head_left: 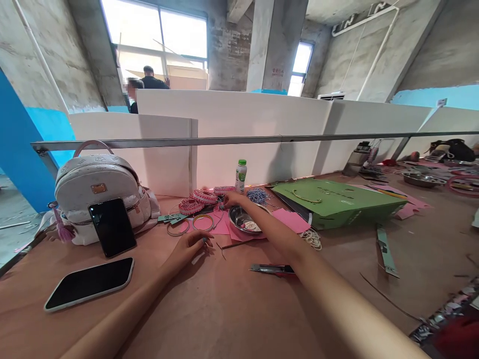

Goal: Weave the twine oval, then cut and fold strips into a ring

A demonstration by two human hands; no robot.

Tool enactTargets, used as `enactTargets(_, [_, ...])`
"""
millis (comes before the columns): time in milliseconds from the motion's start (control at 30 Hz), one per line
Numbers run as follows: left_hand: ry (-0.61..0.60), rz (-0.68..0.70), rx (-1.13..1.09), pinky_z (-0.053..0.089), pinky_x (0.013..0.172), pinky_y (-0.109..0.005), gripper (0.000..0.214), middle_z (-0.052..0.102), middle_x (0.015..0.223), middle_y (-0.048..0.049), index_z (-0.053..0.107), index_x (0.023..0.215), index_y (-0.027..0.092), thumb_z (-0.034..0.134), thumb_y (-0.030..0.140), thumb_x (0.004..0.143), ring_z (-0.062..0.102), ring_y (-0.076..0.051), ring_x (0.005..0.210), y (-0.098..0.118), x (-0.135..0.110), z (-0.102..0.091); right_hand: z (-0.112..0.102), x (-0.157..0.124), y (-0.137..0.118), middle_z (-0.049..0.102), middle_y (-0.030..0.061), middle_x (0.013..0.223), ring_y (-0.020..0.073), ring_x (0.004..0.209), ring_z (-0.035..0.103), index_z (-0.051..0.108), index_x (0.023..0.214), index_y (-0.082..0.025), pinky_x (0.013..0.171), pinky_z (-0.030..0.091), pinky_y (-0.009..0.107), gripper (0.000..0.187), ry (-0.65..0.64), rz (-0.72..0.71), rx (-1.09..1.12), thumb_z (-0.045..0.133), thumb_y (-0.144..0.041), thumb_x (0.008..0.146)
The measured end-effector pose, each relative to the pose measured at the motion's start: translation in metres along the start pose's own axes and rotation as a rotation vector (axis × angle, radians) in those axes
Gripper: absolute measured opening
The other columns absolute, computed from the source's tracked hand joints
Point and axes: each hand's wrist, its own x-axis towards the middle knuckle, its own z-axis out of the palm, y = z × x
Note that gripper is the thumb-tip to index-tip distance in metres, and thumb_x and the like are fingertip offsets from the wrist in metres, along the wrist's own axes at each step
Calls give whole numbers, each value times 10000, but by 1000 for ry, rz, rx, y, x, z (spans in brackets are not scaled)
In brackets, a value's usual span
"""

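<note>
My left hand (pixel 192 245) rests on the table with fingers loosely bent and apart, holding nothing I can see. Just beyond it lie two round bangle-like rings (pixel 203 223). A thin dark stick (pixel 236 244) and a short cord are right of its fingertips. My right hand (pixel 234 199) reaches across a metal bowl (pixel 243 219) containing small pale pieces. Its fingers are drawn together beside coiled red-and-white beaded strands (pixel 191 205); what they pinch is too small to make out. A blue-and-white bead bundle (pixel 258 196) sits behind my right wrist.
At left, a backpack (pixel 99 174) stands behind two phones, one propped (pixel 112 227), one flat (pixel 90 283). A box cutter (pixel 271 269) lies below my right forearm. Further right are a green box (pixel 337 199) and a green strip (pixel 387 251). A bottle (pixel 241 175) stands behind.
</note>
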Motion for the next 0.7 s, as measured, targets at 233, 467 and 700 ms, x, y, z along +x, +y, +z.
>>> enactTargets(233, [9, -13, -23, 558, 709, -328, 331, 699, 838, -53, 709, 972, 162, 740, 456, 825, 733, -227, 760, -2, 2, -1, 0, -13, -3, 647, 26, 1309, 214, 1291, 525, 656, 1256, -260, 1081, 428, 379, 436, -34, -154, -181, 639, -281, 820])
enactTargets(467, [17, -26, -31, 572, 754, -344, 310, 692, 875, -60, 707, 1004, 158, 727, 421, 840, 733, -231, 794, 2, -1, 0, -16, 65, -16, 723, 61, 1017, 258, 1055, 631, 691, 1147, -212, 842, 559, 404, 383, 41, -258, -384, 634, -361, 800])
enactTargets(700, [80, -8, -26, 580, 735, -332, 345, 680, 920, -46, 665, 1056, 178, 747, 398, 803, 727, -214, 779, 5, -2, 1, -42, 182, -45, 695, 48, 975, 121, 654, 604, 685, 974, -179, 606, 495, 259, 229, 110, -400, -650, 678, -158, 746])
